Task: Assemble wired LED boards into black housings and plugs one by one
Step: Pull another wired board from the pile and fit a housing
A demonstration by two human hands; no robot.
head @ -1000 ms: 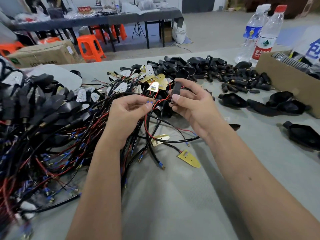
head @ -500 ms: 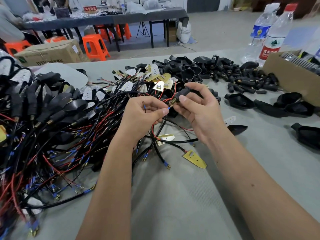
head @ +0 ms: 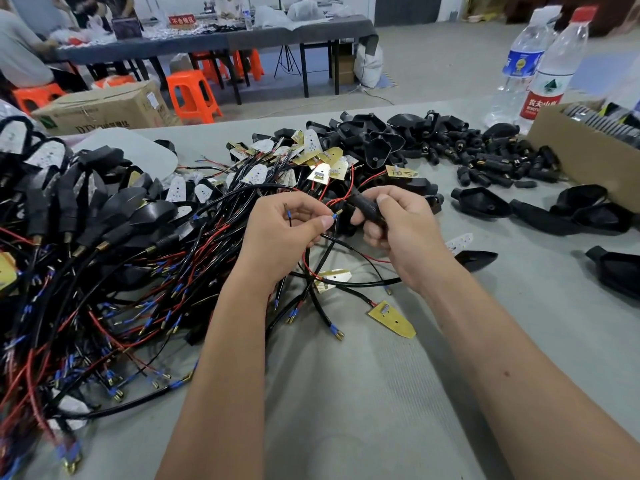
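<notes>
My left hand [head: 287, 230] pinches a thin wire with a blue sleeve and brass tip [head: 335, 215] between thumb and forefinger; a second blue-tipped wire end sticks up by its fingers. My right hand [head: 398, 226] grips a black plug [head: 363, 206], its open end facing the brass tip, almost touching. Red and black wires run from both hands down to a pile of wired LED boards [head: 325, 168]. One yellow LED board [head: 393, 318] lies loose on the grey table [head: 346, 410]. Empty black housings [head: 481, 204] lie to the right.
Finished assemblies with housings and cables [head: 86, 216] are heaped at the left. Loose black plugs [head: 485, 157] are scattered at the back right beside a cardboard box [head: 588, 161] and two water bottles [head: 550, 74]. Orange stools and another table stand beyond.
My hands have drawn closer together; the right hand turned the plug so its opening faces the brass wire tip held by the left. The view shifted slightly.
</notes>
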